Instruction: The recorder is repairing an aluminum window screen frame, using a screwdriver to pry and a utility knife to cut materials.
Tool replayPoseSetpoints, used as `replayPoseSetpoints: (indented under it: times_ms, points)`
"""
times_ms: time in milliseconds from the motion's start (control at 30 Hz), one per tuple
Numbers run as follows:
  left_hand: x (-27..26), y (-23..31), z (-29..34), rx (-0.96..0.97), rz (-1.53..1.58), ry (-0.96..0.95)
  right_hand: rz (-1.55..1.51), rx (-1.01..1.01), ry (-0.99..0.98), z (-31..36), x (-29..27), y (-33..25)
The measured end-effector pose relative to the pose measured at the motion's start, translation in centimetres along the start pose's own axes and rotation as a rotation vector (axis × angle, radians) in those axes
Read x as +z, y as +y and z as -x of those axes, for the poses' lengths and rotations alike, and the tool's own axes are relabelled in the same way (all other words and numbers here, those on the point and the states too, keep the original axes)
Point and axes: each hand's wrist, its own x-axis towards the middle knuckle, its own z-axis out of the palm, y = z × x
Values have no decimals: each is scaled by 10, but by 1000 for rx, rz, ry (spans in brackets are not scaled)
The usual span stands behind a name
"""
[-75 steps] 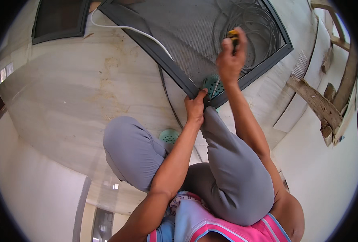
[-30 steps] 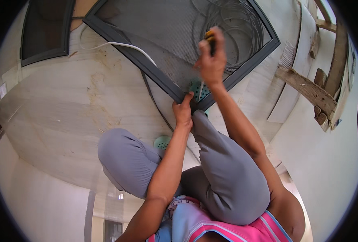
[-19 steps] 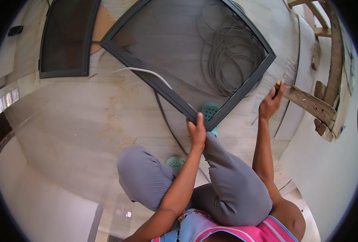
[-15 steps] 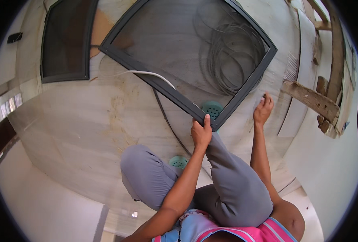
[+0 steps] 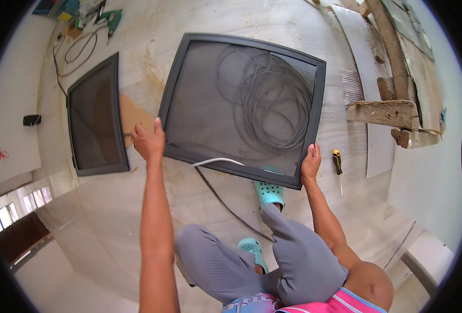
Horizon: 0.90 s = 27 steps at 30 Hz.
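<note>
A dark grey framed mesh panel (image 5: pixel 241 39) lies at a slant in front of me, one corner over my right clog (image 5: pixel 269 194). My right hand (image 5: pixel 310 164) grips its frame near the lower right corner, thumb on top. At the lower left side my left hand (image 5: pixel 148 140) has its thumb against the frame, with the fingers apart and bent outward to the left. Through the mesh shows a coil of grey cable (image 5: pixel 272 104). A short white strip (image 5: pixel 218 161) crosses the near frame edge. A screwdriver (image 5: pixel 337 163) with a yellow and black handle lies right of my right hand.
Left of the panel lies a smaller dark framed panel (image 5: pixel 95 120), with a brown board piece (image 5: pixel 133 109) beside it. A green power drill (image 5: pixel 112 21) and cord are at the far left. Rough timber (image 5: pixel 384 112) stands at the right by the wall. A dark cable (image 5: pixel 225 206) runs toward my feet.
The panel has turned so its near edge lies more level. My left hand has gone from the near corner to the left side; my right hand now grips the frame. The screwdriver has come into sight.
</note>
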Motion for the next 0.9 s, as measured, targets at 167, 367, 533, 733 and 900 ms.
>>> replayPoseSetpoints:
  times_ms: [167, 367, 533, 733, 900]
  points:
    - [27, -26, 3, -227, 147, -722, 404, -174, -99, -62, -30, -39]
    - [-24, -34, 63, -173, 210, -813, 684, -520, -32, -58, -50, -85]
    - [-7, -47, 113, -183, 216, -741, 776, -1023, -578, 50, -24, -76]
    - [-13, -79, 131, -218, 290, -845, 941, -918, -807, 80, -1, -67]
    - [-7, -130, 152, -863, 1443, -1161, 820, -1056, -927, 64, -3, -52]
